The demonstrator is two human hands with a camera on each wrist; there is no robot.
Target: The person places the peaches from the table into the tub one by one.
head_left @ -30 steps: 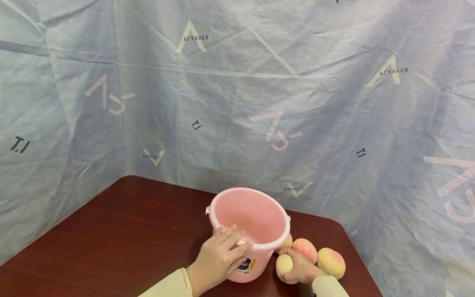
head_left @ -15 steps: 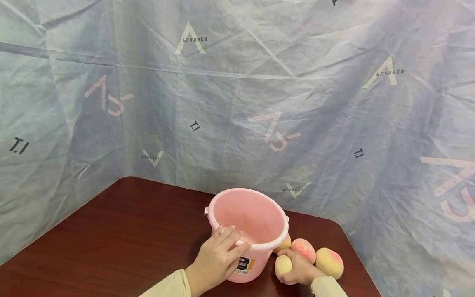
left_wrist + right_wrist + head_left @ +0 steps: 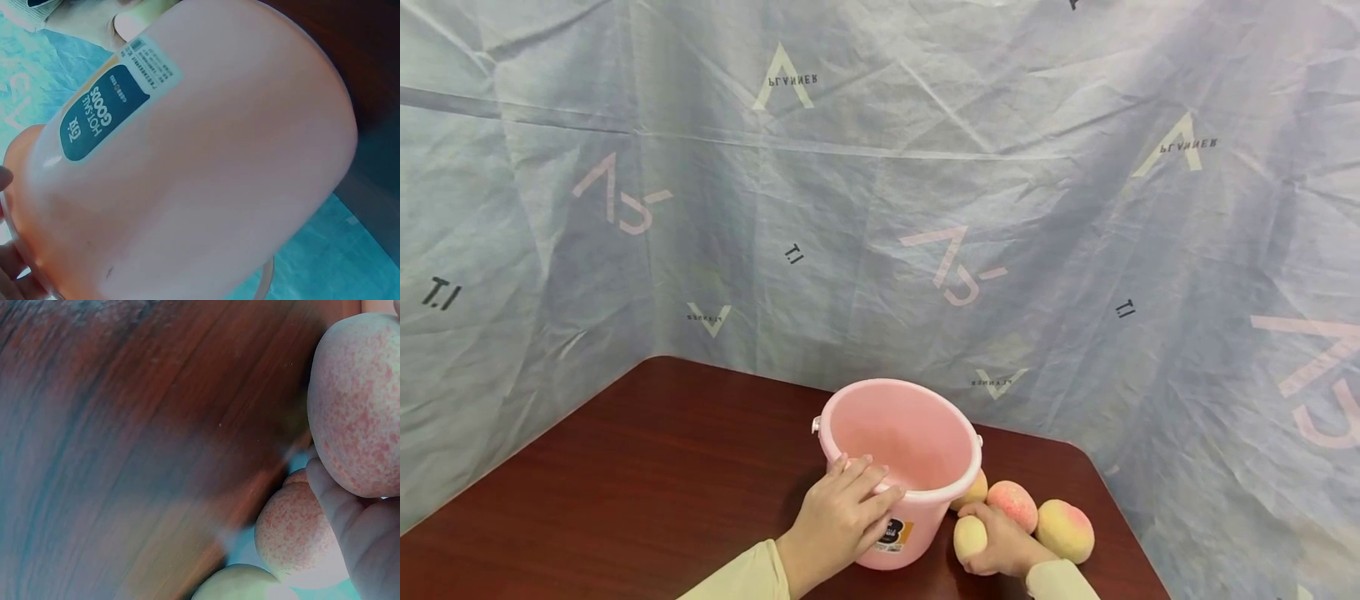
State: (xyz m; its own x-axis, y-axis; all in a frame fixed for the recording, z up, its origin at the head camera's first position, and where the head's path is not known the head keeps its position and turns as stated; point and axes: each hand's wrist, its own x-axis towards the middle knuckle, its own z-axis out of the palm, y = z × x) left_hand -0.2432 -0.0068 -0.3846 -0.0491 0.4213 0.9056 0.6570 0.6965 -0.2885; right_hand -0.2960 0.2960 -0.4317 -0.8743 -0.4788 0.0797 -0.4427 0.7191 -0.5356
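Observation:
A pink bucket point(image 3: 917, 533) stands on the table, its mouth tipped toward the upper right in the head view. Over the near rim, my left hand point(image 3: 842, 517) grips it with bent fingers; in the left wrist view, fingertips point(image 3: 12, 265) show at that rim. My right hand point(image 3: 1006, 543) holds a pale yellow peach point(image 3: 970, 537) low beside the bucket's right side; its red-speckled side point(image 3: 359, 406) faces the right wrist camera. Behind that hand lie a pink peach point(image 3: 1015, 505) and a yellow-pink peach point(image 3: 1066, 531). Another peach point(image 3: 972, 492) is partly hidden by the bucket.
The dark red-brown table point(image 3: 647, 475) stretches left of the bucket, and its right edge runs close past the peaches. Grey-blue printed fabric point(image 3: 850, 208) hangs behind and at both sides. A label point(image 3: 106, 112) sits on the bucket's wall.
The scene has shifted very slightly left in the head view. Both hands keep their holds, and the bucket and peaches look otherwise unchanged.

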